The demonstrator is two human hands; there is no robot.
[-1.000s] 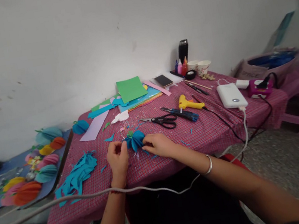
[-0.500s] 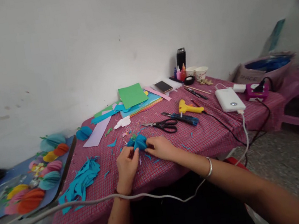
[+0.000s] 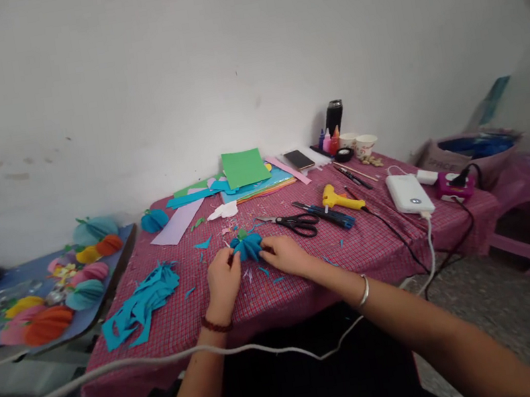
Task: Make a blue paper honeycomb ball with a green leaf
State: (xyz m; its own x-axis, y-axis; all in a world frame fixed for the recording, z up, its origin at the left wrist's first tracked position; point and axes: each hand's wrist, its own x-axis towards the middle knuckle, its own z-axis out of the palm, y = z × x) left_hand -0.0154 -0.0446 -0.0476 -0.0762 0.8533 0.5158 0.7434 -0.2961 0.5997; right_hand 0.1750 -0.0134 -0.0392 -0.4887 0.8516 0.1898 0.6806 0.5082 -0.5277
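Between my two hands is a blue paper pumpkin (image 3: pixel 248 247) with folded segments and a small green top. My left hand (image 3: pixel 223 280) pinches its left edge between thumb and fingers. My right hand (image 3: pixel 284 254) grips the right edge in the same way. Blue paper scraps (image 3: pixel 202 243) lie scattered around it on the checked tablecloth (image 3: pixel 241 303). Just beyond, black-handled scissors (image 3: pixel 294 223) rest with their blades pointing left. A blue utility knife (image 3: pixel 326 212) and a yellow glue gun (image 3: pixel 340 198) lie right of the scissors.
Blue offcuts (image 3: pixel 144 305) are heaped at left. Another blue paper pumpkin (image 3: pixel 154 220) sits at the back left, and colourful ones (image 3: pixel 48 325) fill a side table. A white power bank (image 3: pixel 410 193) stands at right. A white cable (image 3: pixel 169 357) crosses before my forearms.
The view has shifted slightly. Both hands keep hold of the blue paper pumpkin, whose segments now look more spread, with its green top tipped toward the back.
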